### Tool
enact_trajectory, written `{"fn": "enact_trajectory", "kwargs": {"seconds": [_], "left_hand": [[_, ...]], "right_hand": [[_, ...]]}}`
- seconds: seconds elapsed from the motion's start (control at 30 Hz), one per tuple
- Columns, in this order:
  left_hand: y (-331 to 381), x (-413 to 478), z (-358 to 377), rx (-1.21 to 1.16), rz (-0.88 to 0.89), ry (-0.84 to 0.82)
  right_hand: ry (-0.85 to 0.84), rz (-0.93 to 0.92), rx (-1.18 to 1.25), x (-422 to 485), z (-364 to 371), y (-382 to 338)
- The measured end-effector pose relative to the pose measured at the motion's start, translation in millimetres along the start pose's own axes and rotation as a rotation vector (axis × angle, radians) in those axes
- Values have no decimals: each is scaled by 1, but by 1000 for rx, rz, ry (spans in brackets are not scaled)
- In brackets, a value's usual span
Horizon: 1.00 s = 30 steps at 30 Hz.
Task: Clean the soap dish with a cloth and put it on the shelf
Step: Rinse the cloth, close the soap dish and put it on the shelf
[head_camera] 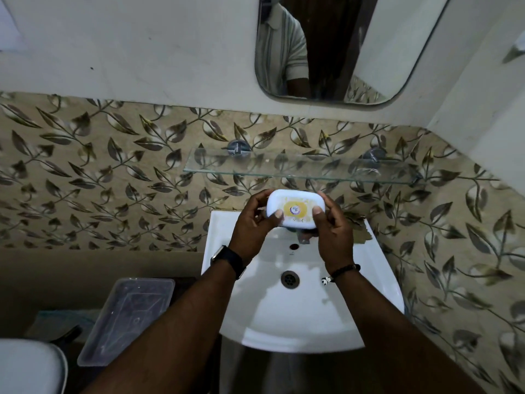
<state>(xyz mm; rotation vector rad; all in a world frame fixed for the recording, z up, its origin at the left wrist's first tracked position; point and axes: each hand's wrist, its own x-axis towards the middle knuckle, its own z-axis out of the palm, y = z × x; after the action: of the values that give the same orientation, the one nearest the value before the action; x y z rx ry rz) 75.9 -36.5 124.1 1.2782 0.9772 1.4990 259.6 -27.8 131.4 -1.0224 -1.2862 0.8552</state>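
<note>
Both forearms extend from the bottom edge over the white basin (369, 294), a watch on the left wrist and a dark bracelet on the right. The left hand (250, 223) and right hand (331, 231) share the soap dish (295, 209), each grip clamped on one end: thumbs lie on the upper face, fingers curl around the short ends and underneath. This two-ended hold keeps the dish level and its stained face turned toward the person, which suits inspection rather than wiping.

The soap dish is white with yellowish residue and a round yellow mark at its centre. It is held in the air above the back of the basin, just below and in front of the glass shelf (326, 169), touching neither.

No cloth is visible in either hand or elsewhere. Judgement: cleaning has not started, since residue remains. A clear plastic container (127, 314) sits lower left, well apart. The shelf carries nothing visible, so placement appears unobstructed.
</note>
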Motion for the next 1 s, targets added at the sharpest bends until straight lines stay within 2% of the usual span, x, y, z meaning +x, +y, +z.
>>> {"fn": "enact_trajectory", "kwargs": {"seconds": [0.1,0.2,0.27,0.33,0.47,0.6,1.0], "left_hand": [[9,8,-3,67,40,-173],[23,21,0,250,154,-53],[37,29,5,263,178,-3],[46,38,9,267,224,11],[66,64,13,368,262,9],[76,90,17,484,278,3],[74,137,41,783,228,-23]], "right_hand": [[62,26,65,19,-9,-10],[-10,16,108,34,-14,-24],[-124,-48,72,44,-16,-39],[-206,-99,-1,57,-19,-49],[-94,-196,-388,88,-25,-71],[-93,-190,-595,114,-33,-80],[-100,-105,-718,165,-44,-63]]}}
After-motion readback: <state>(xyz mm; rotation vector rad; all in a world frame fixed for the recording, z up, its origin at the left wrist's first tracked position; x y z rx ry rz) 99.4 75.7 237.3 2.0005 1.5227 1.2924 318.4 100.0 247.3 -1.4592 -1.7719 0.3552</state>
